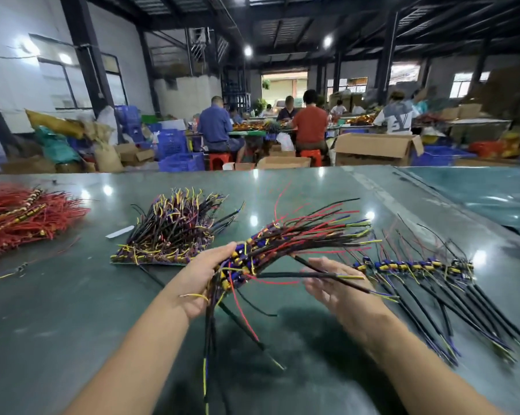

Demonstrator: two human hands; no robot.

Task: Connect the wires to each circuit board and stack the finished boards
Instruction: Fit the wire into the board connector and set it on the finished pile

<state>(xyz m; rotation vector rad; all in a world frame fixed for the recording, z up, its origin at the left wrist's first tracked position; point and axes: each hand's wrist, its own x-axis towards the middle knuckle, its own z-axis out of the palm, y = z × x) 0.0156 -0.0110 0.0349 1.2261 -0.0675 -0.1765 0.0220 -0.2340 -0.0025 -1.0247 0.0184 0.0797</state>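
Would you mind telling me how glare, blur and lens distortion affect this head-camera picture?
In the head view, ceiling lamps throw round bright spots on the glossy green table; the right hand is motion-blurred while the left hand gripping the wired board is sharper; the wide lens bends the table's far edge, and the frame edges look smeared.

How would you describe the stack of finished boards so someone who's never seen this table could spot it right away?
Start at the green table and look just beyond the left hand. The stack of finished boards lies flat there, black wires bristling upward with yellow and purple tips. Unlike the all-red wire pile at far left, it is mostly black.
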